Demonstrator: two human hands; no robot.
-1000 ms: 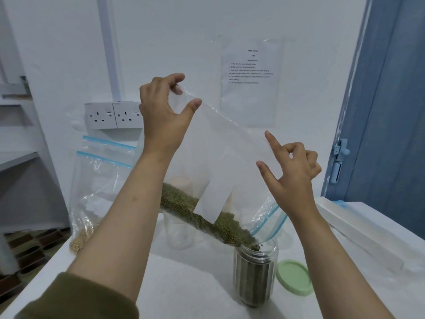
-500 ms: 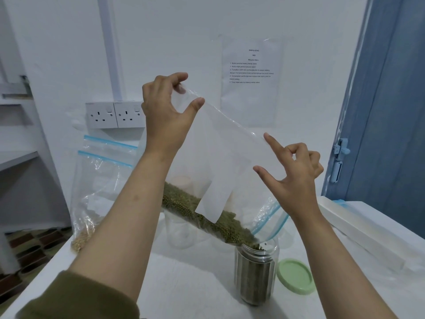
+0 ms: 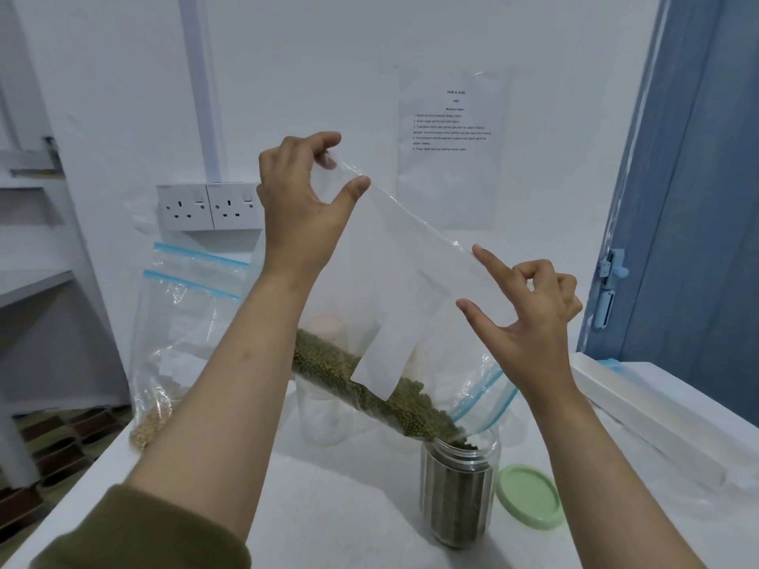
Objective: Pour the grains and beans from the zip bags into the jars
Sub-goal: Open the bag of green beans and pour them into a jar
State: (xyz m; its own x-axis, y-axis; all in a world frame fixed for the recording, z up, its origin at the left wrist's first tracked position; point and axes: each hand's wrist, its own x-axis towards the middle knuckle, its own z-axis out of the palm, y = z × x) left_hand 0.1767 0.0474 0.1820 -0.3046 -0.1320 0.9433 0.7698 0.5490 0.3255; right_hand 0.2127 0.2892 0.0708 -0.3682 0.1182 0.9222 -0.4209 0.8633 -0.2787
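A clear zip bag (image 3: 410, 260) of green beans (image 3: 328, 363) hangs tilted, its blue-zip mouth down over an open clear jar (image 3: 456, 486) that holds green beans. My left hand (image 3: 300, 207) pinches the bag's raised bottom corner between thumb and fingers. My right hand (image 3: 530, 318) touches the bag's upper right edge with a straight index finger and thumb, the other fingers curled. The beans lie along the bag's lower edge and reach the jar's mouth. A pale green lid (image 3: 530, 496) lies flat to the right of the jar.
Two more zip bags (image 3: 180, 322), one with pale grains at its bottom, lean against the wall at the left. An empty clear jar (image 3: 324, 416) stands behind the tilted bag. A long white box (image 3: 640, 420) lies along the table's (image 3: 328, 507) right side, near a blue door (image 3: 706, 199).
Both hands keep nearly the same pose. The beans have slid a little further down the bag toward the jar's mouth.
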